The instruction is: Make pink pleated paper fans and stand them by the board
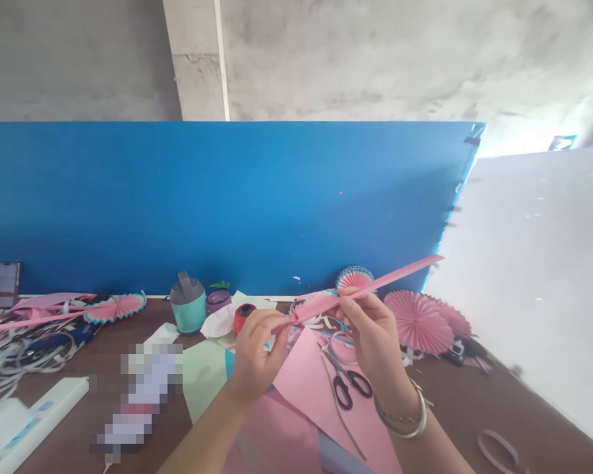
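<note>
Above the table, my left hand (258,352) pinches the lower left end of a long folded pink paper strip (400,271). My right hand (375,339) grips the same strip near its middle, thumb and fingers pressed together. From there the strip slants up to the right, its far end free. Beneath my hands lie pink paper sheets (296,378), with black-handled scissors (346,382) on them. A thin stick (343,411) rests beside the scissors. A bracelet and a bangle circle my right wrist.
Pleated pink paper fans (418,321) lean at the right. A teal cup (188,308), a purple jar (219,301) and a red tape roll (244,316) stand behind. White strips (10,362) and a power strip (44,421) lie left. A blue panel (217,204) rises behind the table (449,408).
</note>
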Available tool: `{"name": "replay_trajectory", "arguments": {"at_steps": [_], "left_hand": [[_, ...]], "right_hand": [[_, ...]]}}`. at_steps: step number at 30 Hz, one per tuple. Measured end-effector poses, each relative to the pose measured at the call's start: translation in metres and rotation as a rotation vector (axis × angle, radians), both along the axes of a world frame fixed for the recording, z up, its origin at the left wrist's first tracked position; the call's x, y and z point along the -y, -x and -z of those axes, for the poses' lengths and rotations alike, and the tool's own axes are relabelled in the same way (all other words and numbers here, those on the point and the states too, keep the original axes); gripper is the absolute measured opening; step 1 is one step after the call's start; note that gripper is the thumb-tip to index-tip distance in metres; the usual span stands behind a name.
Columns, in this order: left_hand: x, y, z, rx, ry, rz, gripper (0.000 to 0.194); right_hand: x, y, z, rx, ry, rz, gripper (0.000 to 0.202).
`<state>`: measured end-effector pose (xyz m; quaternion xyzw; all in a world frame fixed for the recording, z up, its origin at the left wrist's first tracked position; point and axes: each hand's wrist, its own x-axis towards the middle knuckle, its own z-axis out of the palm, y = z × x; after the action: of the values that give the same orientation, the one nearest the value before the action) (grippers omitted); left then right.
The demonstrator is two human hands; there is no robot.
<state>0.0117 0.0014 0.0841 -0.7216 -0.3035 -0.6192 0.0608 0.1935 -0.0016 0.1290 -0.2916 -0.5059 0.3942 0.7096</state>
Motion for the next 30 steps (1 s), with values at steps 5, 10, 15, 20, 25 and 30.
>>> {"name": "replay_trajectory", "arguments": {"at_steps": [5,10,15,20,25,30], "left_hand": [[-0.001,-0.002,0.006,-0.041,-0.084,-0.057,0.035],[0.001,-0.003,0.004,0.034,-0.025,-0.001,0.030],[0.002,-0.003,0.002,0.029,-0.063,-0.052,0.028],[0.004,-0.003,0.003,0.006,-0.228,-0.124,0.037],[0.004,-0.009,0.007,-0.071,-0.268,-0.156,0.047],[-0.002,-0.009,0.014,-0.115,-0.251,-0.214,0.055]], "right_hand": [[0.000,0.002,-0.004,-0.121,0.020,-0.044,0.012],[0.000,0.001,-0.005,-0.141,0.040,-0.110,0.011],[0.000,0.002,-0.004,-0.143,0.048,-0.156,0.010],[0.005,0.008,-0.006,-0.201,0.048,-0.181,0.015],[0.008,0.011,-0.008,-0.270,0.045,-0.167,0.016],[0.009,0.010,-0.010,-0.302,0.057,-0.137,0.018]]}}
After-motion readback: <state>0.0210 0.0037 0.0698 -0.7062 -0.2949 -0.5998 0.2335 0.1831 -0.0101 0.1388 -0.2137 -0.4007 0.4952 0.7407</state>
